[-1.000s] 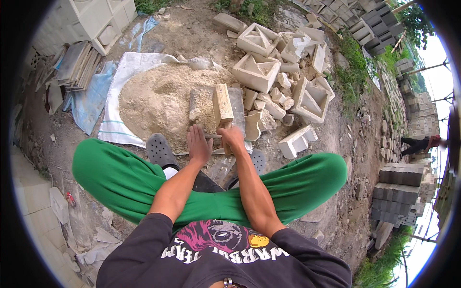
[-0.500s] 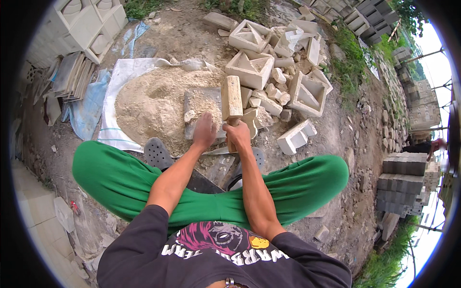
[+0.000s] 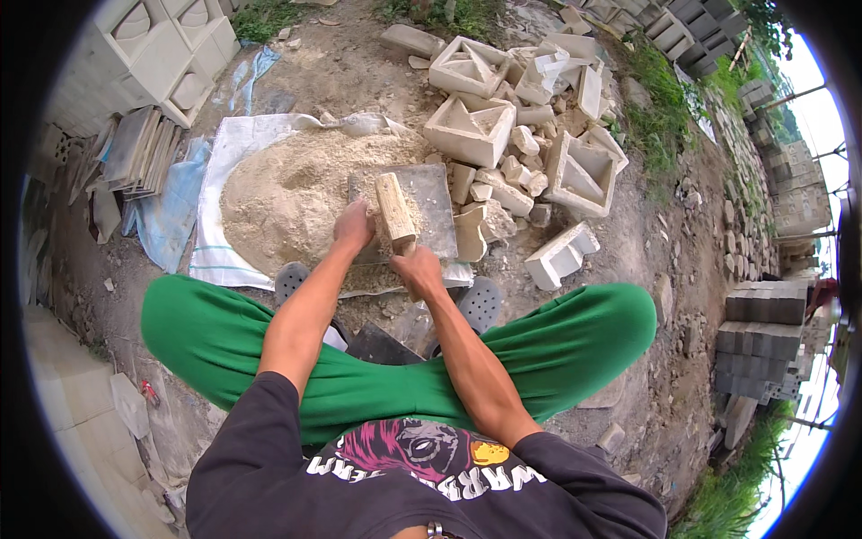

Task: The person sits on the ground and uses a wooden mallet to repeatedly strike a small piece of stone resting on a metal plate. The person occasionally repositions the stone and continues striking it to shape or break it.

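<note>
Head view: right hand [image 3: 417,268] closed round the handle of a wooden mallet [image 3: 393,212], its head over a flat grey slab [image 3: 429,193]. Left hand [image 3: 353,226] curled on the slab's near-left edge, beside the sand heap [image 3: 287,193].

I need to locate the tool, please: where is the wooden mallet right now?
In the head view the light wooden mallet is near the centre, its handle held in the right hand, its head over the grey square slab, beside the sand pile and left hand.
</note>
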`<move>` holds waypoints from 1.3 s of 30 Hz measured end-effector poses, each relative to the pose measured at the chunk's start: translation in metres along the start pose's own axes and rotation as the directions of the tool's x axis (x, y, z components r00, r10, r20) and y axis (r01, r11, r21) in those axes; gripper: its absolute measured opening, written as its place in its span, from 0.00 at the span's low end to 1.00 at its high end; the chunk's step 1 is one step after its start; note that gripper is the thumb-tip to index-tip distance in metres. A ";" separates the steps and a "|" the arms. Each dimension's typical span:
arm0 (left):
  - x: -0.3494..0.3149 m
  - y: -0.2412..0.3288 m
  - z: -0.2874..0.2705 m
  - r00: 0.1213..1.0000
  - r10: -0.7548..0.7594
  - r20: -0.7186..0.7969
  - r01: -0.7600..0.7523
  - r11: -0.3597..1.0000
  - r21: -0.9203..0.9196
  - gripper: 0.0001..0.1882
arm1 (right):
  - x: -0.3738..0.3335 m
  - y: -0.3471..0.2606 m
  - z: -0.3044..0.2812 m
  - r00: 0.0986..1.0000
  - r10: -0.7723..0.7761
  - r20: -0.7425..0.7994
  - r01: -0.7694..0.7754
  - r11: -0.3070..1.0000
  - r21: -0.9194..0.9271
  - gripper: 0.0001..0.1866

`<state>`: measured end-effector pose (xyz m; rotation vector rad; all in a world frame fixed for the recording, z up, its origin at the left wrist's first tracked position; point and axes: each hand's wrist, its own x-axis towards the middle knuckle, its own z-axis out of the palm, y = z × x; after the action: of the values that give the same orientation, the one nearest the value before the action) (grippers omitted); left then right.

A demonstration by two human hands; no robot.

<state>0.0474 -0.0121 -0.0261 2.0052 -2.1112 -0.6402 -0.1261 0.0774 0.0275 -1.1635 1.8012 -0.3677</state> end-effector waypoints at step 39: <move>-0.039 0.000 0.029 0.888 -0.292 -0.356 0.127 0.899 -0.420 0.17 | 0.025 0.002 -0.013 0.985 -0.085 -0.153 0.097 0.992 0.075 0.21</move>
<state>0.0396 0.0314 -0.0457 1.9453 -1.4082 -0.5498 -0.1408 0.0550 0.0194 -1.1895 1.8464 -0.5918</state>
